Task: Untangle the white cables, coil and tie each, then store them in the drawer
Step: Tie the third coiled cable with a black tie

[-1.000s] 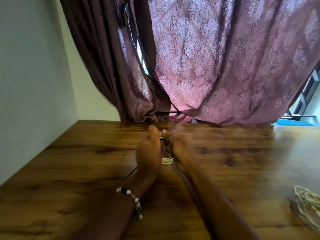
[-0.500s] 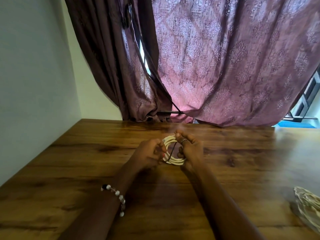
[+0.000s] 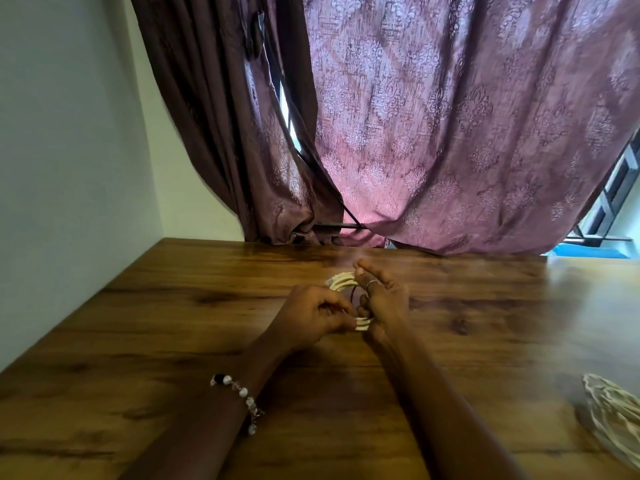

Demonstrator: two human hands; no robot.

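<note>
Head: left hand [image 3: 313, 315], right hand [image 3: 381, 299] pinch cable coil [image 3: 343, 282].

Only one view is given, taken from a wide-angle camera worn on the head. It is aimed forward and slightly down across the wooden counter [image 3: 145, 341] toward the curtain [image 3: 450, 133] at the far edge. Both forearms are seen close, entering from the bottom edge.

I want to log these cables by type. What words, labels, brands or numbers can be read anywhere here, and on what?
None can be read.
Coiled white cable: no legible print.
Second white cable at the table's right edge: blurred, nothing readable.
Curtain: patterned only, no text.
</note>
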